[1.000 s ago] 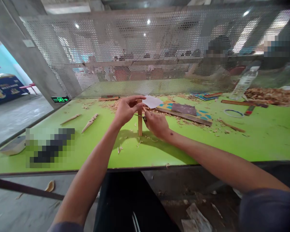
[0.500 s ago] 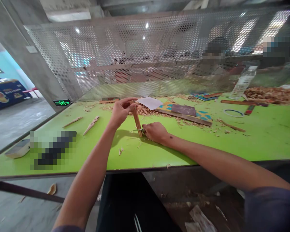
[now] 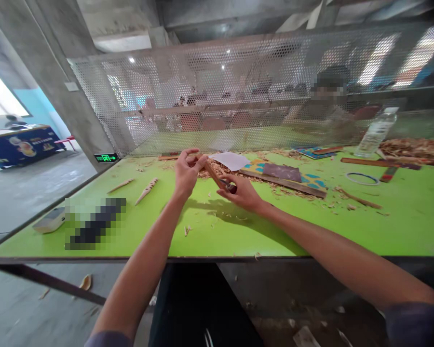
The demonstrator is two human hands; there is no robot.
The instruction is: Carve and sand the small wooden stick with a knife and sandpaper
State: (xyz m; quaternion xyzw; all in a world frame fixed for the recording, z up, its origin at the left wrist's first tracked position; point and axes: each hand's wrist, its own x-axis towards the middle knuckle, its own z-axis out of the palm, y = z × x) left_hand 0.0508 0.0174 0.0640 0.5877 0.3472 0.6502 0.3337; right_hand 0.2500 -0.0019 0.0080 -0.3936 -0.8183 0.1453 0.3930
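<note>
My left hand (image 3: 188,176) is closed on the upper end of a wooden stick (image 3: 213,174), which slants down to the right above the table. My right hand (image 3: 243,193) is wrapped around a carving knife (image 3: 231,188); its dark reddish handle shows between the fingers, and a bit of metal lies by the stick's lower end. Whether the blade touches the wood I cannot tell. Small shavings (image 3: 217,219) lie on the green table (image 3: 238,236) below my hands.
Left on the table are a carved pointed stick (image 3: 146,191), a thin stick (image 3: 120,186) and a wooden block (image 3: 48,220). Behind my hands lie white paper (image 3: 230,160) and a board (image 3: 285,183). A water bottle (image 3: 378,132) and tape ring (image 3: 362,179) are right, before a mesh screen (image 3: 210,96).
The stick has gone from nearly upright on the table to a raised slant. My right hand has lifted with the knife and turned, so the handle end now shows. The view has shifted slightly.
</note>
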